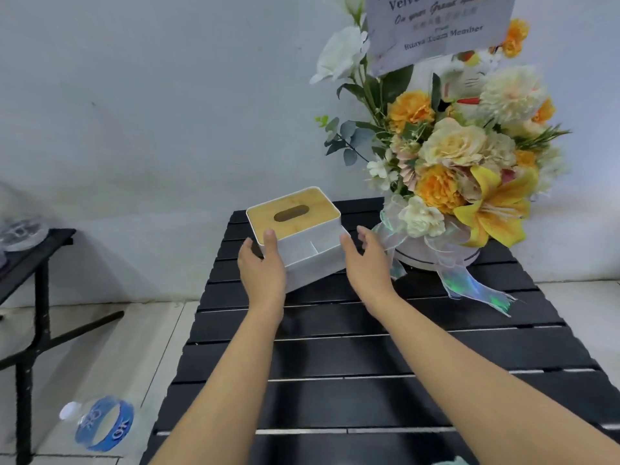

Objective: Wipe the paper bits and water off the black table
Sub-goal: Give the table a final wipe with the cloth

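Stretching away from the person, the black slatted worktop (369, 354) fills the middle of the view, with pale gaps showing between its boards. It stands on a light tiled floor (110, 347) against a plain whitish wall (151, 112). The boards look dark and matte.

A tissue box (312, 260) sits toward the far left of the worktop. It has a white body, a bamboo-coloured lid with an oval slot, and open compartments on its near side. It appears slightly tilted, though the hands hide how it meets the boards. The left hand (261, 266) holds its near-left corner, with the thumb over the lid's edge and the fingers against the left wall. The right hand (365, 263) is spread with straight fingers beside the box's right side. Its thumb is at or just off the white wall, and it grips nothing.

A flower arrangement (453, 156) of yellow, orange and cream blooms stands just right of the box at the far right. Above it is a printed card (439, 25), and an iridescent ribbon (469, 283) trails onto the boards. A water bottle (100, 424) with a blue label lies on the floor to the left. Further left is a second black table (40, 243) carrying a blurred glass object (20, 229).
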